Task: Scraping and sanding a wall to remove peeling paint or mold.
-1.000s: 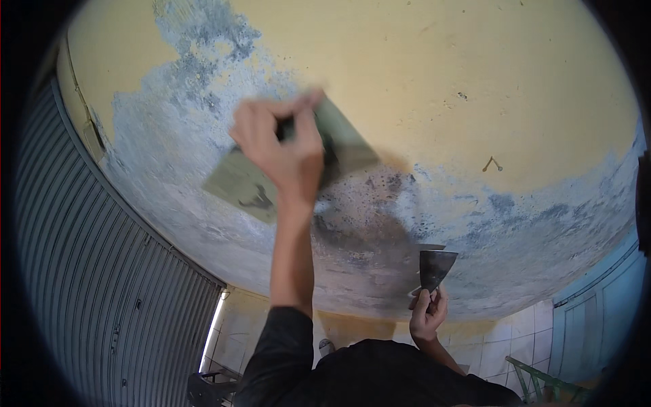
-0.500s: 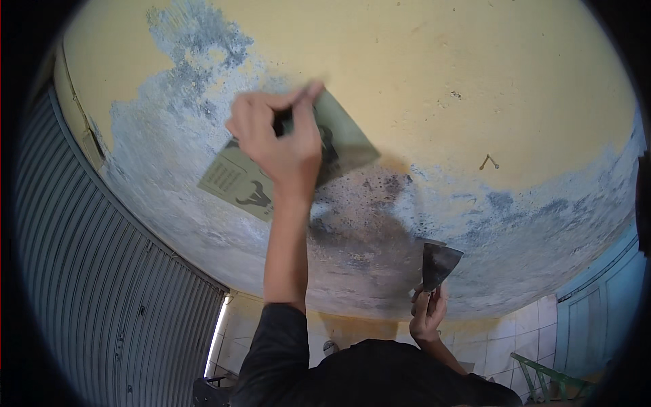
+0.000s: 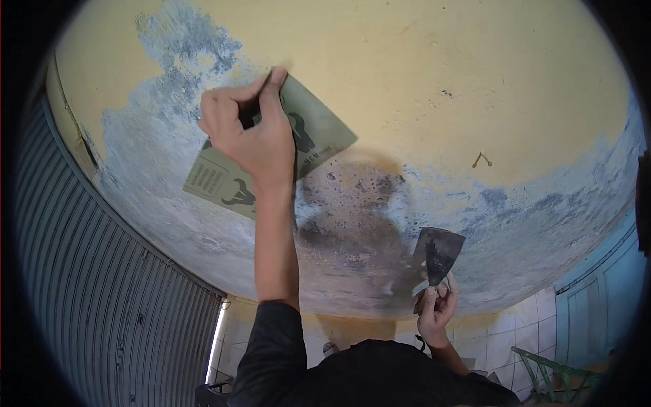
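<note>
My left hand [image 3: 247, 129] pinches an olive-green sheet [image 3: 325, 132] with dark printing, probably sandpaper, held over the patchy wall at upper middle-left. Lower on the right, my right hand [image 3: 435, 312] grips a dark metal scraper [image 3: 439, 251] with its wide blade pointing up; something pale behind its handle is unclear. The wall [image 3: 522, 88] has yellow paint above and around blue-grey, worn, speckled patches, with my shadow across the lower middle.
A ribbed grey shutter [image 3: 81, 258] stands at the left, a pale blue door [image 3: 597, 278] at the right. Below are white tiles [image 3: 529, 339], a green metal frame [image 3: 546, 370] at lower right and a dark object [image 3: 210, 390] at lower left. Two small nails [image 3: 481, 159] stick from the wall.
My left hand and the sheet have moved up and to the left. My right hand with the scraper has risen a little in the picture.
</note>
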Demonstrator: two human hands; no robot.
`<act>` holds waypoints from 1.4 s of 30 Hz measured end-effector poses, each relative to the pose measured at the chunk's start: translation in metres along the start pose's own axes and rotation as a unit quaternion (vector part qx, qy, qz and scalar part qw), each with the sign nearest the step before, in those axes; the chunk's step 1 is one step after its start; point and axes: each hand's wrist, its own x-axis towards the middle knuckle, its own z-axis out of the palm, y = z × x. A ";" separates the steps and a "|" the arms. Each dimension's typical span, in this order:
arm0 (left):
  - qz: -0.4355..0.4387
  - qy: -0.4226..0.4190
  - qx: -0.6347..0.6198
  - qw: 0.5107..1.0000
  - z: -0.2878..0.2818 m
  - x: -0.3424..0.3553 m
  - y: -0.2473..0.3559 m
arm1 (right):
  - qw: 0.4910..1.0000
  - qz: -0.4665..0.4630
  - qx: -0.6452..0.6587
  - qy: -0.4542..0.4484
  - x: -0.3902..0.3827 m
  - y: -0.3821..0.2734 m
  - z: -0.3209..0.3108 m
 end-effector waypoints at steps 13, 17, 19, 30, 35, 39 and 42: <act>0.043 -0.039 -0.014 0.998 0.000 -0.009 0.008 | 0.996 0.020 0.042 0.076 -0.002 0.003 0.011; 0.038 -0.002 -0.046 0.998 0.008 -0.009 -0.004 | 0.995 0.053 0.029 0.080 0.004 -0.012 0.013; 0.010 -0.035 -0.030 0.999 -0.005 -0.047 0.002 | 0.993 0.064 0.042 0.091 -0.002 -0.013 0.011; 0.015 -0.002 -0.033 0.999 0.002 0.001 -0.003 | 0.990 0.018 0.094 0.105 0.003 -0.009 0.015; 0.033 -0.075 -0.036 0.996 -0.021 -0.070 0.008 | 0.989 0.019 0.089 0.113 -0.007 -0.012 0.011; 0.005 -0.039 -0.059 0.997 -0.001 -0.017 -0.012 | 0.989 0.027 0.083 0.117 -0.004 -0.013 0.014; -0.031 0.033 -0.085 0.995 0.006 0.034 -0.033 | 0.990 0.021 0.088 0.111 -0.003 -0.015 0.017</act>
